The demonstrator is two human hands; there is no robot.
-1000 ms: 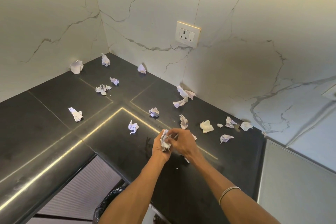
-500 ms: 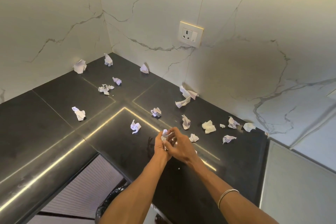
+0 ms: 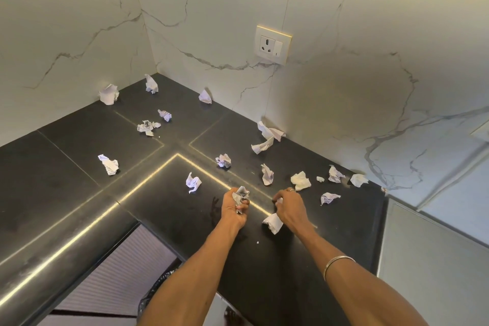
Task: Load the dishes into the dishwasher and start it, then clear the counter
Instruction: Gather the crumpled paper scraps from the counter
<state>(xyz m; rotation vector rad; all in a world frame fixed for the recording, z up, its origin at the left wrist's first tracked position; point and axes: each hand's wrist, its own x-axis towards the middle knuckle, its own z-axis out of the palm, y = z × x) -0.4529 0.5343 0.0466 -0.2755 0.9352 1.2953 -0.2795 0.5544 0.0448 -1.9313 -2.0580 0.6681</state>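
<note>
Several crumpled white paper scraps lie scattered over the black L-shaped counter [image 3: 79, 193]. My left hand [image 3: 232, 209] is closed around a wad of crumpled paper [image 3: 241, 193] that sticks out above the fist. My right hand [image 3: 289, 206] is a little to the right, low over the counter, its fingers curled onto a paper scrap [image 3: 279, 201]. Another crumpled piece [image 3: 272, 223] lies under its wrist. Loose scraps lie just beyond the hands: one [image 3: 193, 182] to the left, one [image 3: 267, 174] ahead, a cream one [image 3: 300, 180], and one [image 3: 329, 198] to the right.
White marble walls meet at the counter's far corner, with a socket [image 3: 272, 45] on the right wall. More scraps [image 3: 109, 94] lie along the back. A black bin bag [image 3: 156, 291] shows below the counter's front edge, next to a ribbed cabinet front [image 3: 113, 275].
My hands were together at the paper wad; now they are apart. The left hand keeps the wad and the right hand has moved right, down onto a scrap on the counter.
</note>
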